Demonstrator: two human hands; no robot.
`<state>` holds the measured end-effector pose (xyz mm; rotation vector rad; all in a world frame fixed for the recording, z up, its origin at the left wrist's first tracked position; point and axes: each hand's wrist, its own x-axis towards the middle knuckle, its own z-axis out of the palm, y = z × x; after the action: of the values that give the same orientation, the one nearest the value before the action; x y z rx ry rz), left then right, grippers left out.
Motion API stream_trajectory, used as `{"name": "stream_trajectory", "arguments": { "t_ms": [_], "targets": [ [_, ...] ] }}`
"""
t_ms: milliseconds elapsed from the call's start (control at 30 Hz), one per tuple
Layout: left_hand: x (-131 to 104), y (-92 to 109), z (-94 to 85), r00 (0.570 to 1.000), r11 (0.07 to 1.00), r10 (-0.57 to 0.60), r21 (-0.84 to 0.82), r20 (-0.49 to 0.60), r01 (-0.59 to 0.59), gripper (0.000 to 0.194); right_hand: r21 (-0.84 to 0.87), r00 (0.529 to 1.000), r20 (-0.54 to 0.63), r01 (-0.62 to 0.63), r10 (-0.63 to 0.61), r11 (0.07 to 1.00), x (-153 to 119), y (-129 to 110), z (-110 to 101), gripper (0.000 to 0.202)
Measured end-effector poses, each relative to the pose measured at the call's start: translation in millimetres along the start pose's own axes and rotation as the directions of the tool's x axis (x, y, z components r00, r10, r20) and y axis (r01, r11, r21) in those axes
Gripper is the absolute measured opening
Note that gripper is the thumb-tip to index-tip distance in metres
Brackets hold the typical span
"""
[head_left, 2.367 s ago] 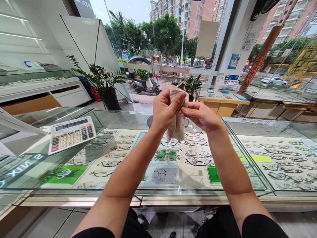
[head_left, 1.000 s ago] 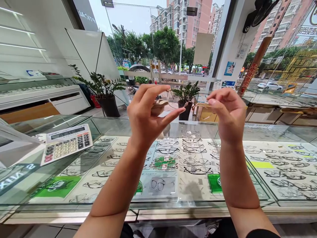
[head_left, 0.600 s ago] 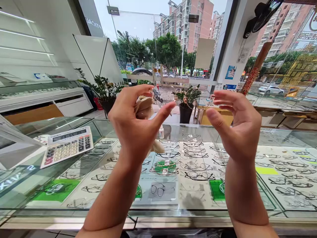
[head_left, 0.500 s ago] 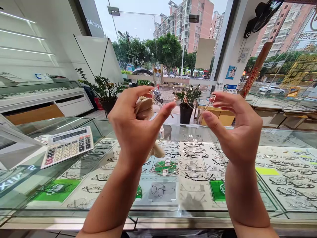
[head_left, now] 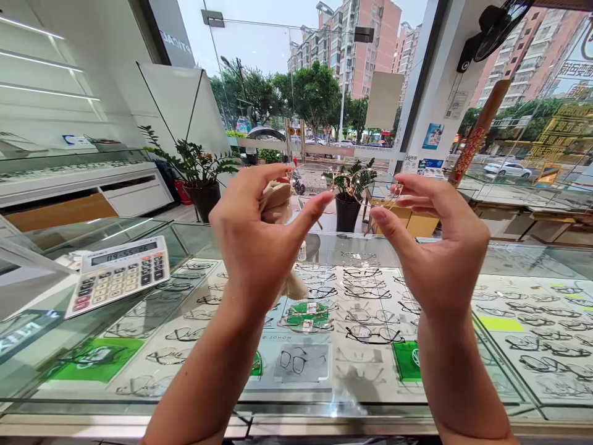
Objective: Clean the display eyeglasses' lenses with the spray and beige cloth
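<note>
A pair of thin-rimmed eyeglasses (head_left: 334, 179) is held up level in front of me, its clear lenses hard to see against the window. My left hand (head_left: 257, 232) grips one side of it, index finger above and thumb stretched toward the middle. A crumpled beige cloth (head_left: 277, 201) is tucked in that same hand, and its lower end hangs below the palm. On the other side, my right hand (head_left: 440, 241) has its fingers and thumb closed about the eyeglasses' edge. Part of the frame is hidden behind my fingers.
Below my hands, a glass display case (head_left: 324, 402) holds many rows of spectacle frames. A calculator (head_left: 121, 272) lies on its top at left, and a small white bottle (head_left: 302, 251) stands behind my left wrist. Potted plants (head_left: 347, 213) stand beyond, before glass doors.
Both hands keep hold of the eyeglasses. My left hand has shifted slightly right, and the right thumb has moved a little left. The view has turned very slightly.
</note>
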<state>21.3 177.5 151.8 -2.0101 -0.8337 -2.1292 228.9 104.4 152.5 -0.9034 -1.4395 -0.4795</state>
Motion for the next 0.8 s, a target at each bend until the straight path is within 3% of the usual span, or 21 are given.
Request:
{"name": "stream_trajectory", "arguments": {
  "t_ms": [433,800],
  "targets": [
    [4,-20,15.6,0.998,0.998,-0.045,-0.032,0.055,0.046,0.043,-0.007,0.999,-0.014,-0.050,0.050,0.999,1,17,13,0.034],
    [3,-25,17.8,1.000,0.999,0.006,-0.045,0.013,-0.005,0.042,-0.008,0.999,0.033,-0.012,0.013,1.000,5,22,11,0.028]
  ]
}}
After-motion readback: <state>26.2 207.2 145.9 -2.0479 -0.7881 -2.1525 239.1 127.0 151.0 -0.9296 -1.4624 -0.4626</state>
